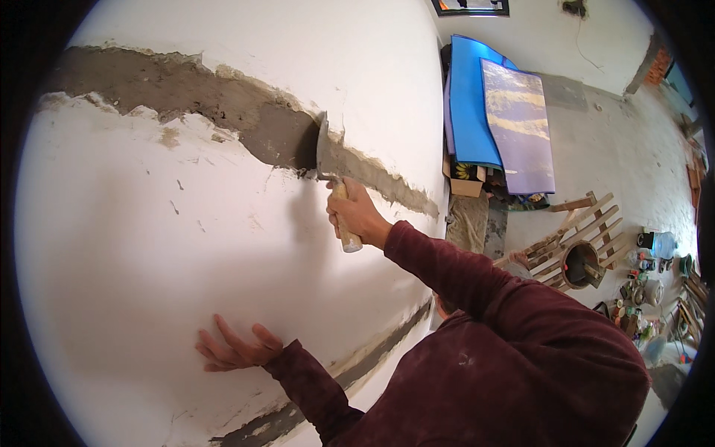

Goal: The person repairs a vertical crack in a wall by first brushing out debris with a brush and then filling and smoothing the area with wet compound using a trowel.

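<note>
My right hand (363, 214) grips the pale, worn handle of a plastering trowel (350, 240). Its blade stands edge-out against a band of grey mortar (279, 134) that runs across the white wall (149, 261). Left of the blade the mortar looks smooth and damp; farther left it is rougher, with ragged edges. To the right a narrower grey strip (395, 188) continues. Lower down, my left hand (240, 347) holds nothing, its fingers spread close to the wall. Whether it touches the surface I cannot tell. Dark red sleeves cover both my arms.
A second grey band (380, 354) crosses the wall lower down. To the right, a blue mat (471, 104) and a purple mat (520, 134) lean above a cardboard box (467, 186). A bucket (570, 279) sits on a slatted wooden frame (612, 226), with bottles and clutter beyond.
</note>
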### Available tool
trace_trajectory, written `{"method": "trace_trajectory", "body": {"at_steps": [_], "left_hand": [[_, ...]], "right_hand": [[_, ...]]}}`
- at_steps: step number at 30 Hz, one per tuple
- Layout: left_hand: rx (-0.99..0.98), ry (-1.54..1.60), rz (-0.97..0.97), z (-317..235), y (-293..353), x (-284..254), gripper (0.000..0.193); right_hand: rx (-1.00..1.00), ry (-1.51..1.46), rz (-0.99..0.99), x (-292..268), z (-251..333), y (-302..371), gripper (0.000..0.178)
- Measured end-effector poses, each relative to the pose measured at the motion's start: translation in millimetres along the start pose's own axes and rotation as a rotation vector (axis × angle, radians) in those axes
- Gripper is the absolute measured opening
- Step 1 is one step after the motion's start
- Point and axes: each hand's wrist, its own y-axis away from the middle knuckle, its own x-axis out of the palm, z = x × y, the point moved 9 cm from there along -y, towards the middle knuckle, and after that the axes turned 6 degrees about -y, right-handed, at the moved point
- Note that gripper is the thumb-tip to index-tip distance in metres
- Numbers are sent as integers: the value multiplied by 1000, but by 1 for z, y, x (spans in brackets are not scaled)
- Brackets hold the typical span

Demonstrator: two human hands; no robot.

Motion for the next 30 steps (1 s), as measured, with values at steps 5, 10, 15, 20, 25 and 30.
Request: {"method": "trace_trajectory", "body": {"at_steps": [5, 10, 15, 20, 25, 30], "left_hand": [[10, -15, -3, 10, 7, -1, 64], [9, 1, -5, 1, 2, 3, 64], [0, -11, 5, 6, 1, -1, 64], [8, -26, -14, -3, 0, 3, 63], [44, -53, -2, -5, 2, 2, 62], [42, -45, -23, 1, 4, 2, 62]], "right_hand": [[-340, 319, 56, 63, 36, -28, 31], [-517, 633, 111, 126, 75, 6, 40], [-615, 877, 151, 125, 75, 29, 38], [-691, 962, -56, 58, 36, -12, 34], [-357, 866, -230, -28, -34, -21, 35], [-108, 542, -213, -41, -61, -9, 32]]}}
